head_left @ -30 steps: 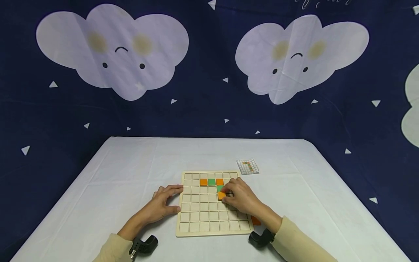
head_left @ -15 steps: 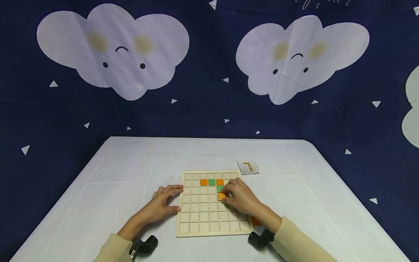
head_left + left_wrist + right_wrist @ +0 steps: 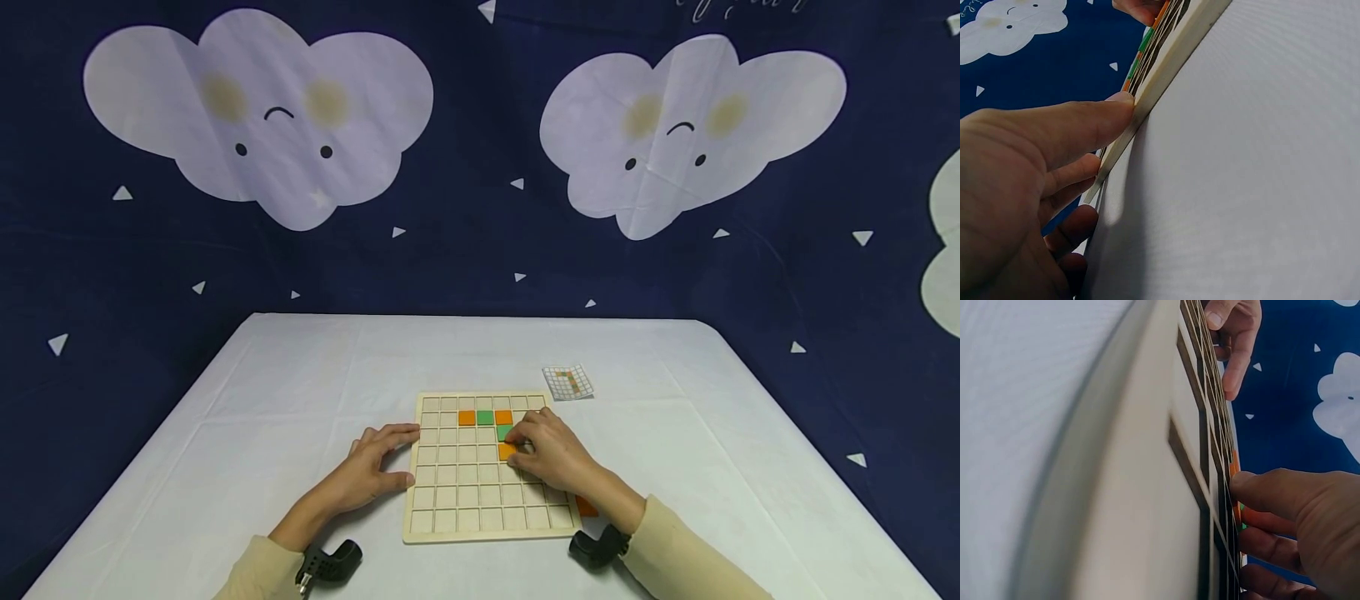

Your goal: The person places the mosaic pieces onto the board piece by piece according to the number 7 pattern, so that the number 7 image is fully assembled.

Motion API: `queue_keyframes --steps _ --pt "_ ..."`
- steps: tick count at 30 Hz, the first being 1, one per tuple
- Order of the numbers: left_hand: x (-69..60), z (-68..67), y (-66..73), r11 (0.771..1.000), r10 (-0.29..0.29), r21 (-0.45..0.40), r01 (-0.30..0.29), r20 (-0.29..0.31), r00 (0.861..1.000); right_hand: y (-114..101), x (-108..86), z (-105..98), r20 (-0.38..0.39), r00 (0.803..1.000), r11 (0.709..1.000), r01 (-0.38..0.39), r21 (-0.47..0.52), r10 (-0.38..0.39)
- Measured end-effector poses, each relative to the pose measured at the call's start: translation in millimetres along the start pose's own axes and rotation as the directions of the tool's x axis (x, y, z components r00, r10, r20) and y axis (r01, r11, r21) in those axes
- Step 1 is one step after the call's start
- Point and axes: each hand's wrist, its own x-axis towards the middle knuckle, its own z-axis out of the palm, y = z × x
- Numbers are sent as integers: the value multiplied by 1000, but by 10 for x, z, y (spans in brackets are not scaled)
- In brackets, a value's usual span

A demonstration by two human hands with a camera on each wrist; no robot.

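A pale wooden grid board [image 3: 446,475] lies flat on the table. My right hand [image 3: 555,450] pinches an orange tile [image 3: 506,452] between thumb and fingers, at a square just below a green tile [image 3: 504,432]. In the right wrist view, the thumb [image 3: 1266,490] touches that orange tile's edge. Along the board's top part run an orange tile [image 3: 467,417], a green tile [image 3: 485,417] and another orange tile [image 3: 503,417]. With relaxed fingers, my left hand [image 3: 367,467] rests against the board's left edge; its thumb [image 3: 1091,122] presses the rim in the left wrist view.
Beyond the board's far right corner lies a small card [image 3: 567,382] printed with a coloured grid. A further orange piece [image 3: 587,506] shows by the board's right edge, partly under the right forearm. White cloth [image 3: 225,433] covers the table, with a dark cloud-patterned curtain [image 3: 480,275] behind.
The orange tile under my right fingers has shifted very slightly toward me and looks flatter against the board. Both hands have otherwise stayed in place.
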Motion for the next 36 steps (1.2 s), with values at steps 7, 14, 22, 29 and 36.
queue_keyframes --steps 7,14,22,29,36 --pt "2 5 14 1000 -8 -13 8 6 1000 3 1 -19 8 1000 1000 -8 11 8" --pt "-1 -1 15 1000 5 -9 -5 5 1000 -2 -10 -118 17 997 995 -75 68 74" --pt "-2 2 13 1000 -2 -9 2 5 1000 51 -50 -227 11 994 989 -114 89 113" --pt "-1 1 18 1000 -17 -9 17 8 1000 116 -104 -329 12 986 981 -166 99 166" --pt "-1 0 24 1000 -17 -10 17 11 1000 203 -176 -393 22 981 976 -193 104 192"
